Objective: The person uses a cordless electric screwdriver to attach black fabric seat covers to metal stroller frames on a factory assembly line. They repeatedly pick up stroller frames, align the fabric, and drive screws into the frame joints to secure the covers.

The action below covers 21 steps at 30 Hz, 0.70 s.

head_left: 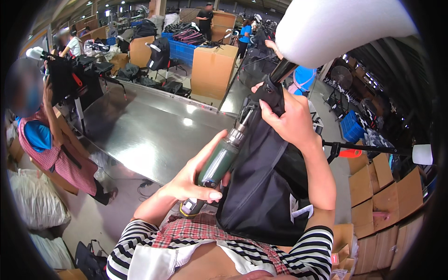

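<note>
A dark green electric screwdriver [218,164] is gripped in my left hand [189,181], slanting up to the right. Its bit reaches a small black fitting [248,108] beside the upper edge of the black fabric; whether a screw sits there is too small to tell. My right hand [296,119] is closed round the black fabric cover [254,179], where it wraps a dark tube [283,71]. A thick white padded wrapping [340,35] covers the tube's upper end. The fabric hangs down in front of me, with a white label [298,211] near its lower right.
A shiny metal table [154,130] stretches ahead to the left. One co-worker [51,135] stands at its left end by another black frame; another [304,79] is partly hidden behind my work. Open cardboard boxes [389,196] stand right, and a black bar with a white-wrapped end [422,154] sticks out there.
</note>
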Tool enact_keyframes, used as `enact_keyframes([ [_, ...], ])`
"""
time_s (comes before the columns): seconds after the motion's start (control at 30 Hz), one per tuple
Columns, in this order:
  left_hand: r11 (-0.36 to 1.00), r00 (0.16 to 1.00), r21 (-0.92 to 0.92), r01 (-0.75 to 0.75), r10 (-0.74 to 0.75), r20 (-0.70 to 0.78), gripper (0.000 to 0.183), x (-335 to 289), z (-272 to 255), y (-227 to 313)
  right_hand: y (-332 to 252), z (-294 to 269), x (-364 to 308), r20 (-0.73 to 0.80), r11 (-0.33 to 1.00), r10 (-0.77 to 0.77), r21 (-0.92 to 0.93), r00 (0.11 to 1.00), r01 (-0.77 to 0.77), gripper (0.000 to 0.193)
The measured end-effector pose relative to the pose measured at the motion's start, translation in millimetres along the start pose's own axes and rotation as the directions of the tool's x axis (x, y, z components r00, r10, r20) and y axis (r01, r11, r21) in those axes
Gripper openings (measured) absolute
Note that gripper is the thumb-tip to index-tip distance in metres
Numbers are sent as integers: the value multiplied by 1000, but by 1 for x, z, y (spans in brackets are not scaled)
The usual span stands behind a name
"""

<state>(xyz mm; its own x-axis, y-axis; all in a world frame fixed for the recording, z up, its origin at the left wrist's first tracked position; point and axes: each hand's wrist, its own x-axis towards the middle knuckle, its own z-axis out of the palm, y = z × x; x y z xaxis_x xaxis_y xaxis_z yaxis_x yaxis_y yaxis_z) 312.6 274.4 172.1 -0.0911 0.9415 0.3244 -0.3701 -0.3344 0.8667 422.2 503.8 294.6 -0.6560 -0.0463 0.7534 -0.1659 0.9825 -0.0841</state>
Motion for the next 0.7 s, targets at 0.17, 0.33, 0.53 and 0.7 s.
enact_keyframes([
  [0.17, 999, 1000, -35, -16, 16, -5, 127, 9, 4, -1, 0, 1, -1, -8, 1000, -10, 22, 1000, 10, 29],
  [0.33, 997, 999, -77, -4, 2, -34, 126, 12, 11, 0, 0, 1, -3, -16, 1000, -19, -14, 1000, 19, 32],
  [0.53, 966, 999, -258, -29, 37, 27, 110, 16, 24, -5, 2, 7, -9, -68, 1000, -7, -26, 998, 5, 34],
  [0.7, 967, 998, -247, -61, 67, 15, 110, 20, 33, -9, 0, 11, -11, -90, 1000, 26, -10, 996, -27, 33],
])
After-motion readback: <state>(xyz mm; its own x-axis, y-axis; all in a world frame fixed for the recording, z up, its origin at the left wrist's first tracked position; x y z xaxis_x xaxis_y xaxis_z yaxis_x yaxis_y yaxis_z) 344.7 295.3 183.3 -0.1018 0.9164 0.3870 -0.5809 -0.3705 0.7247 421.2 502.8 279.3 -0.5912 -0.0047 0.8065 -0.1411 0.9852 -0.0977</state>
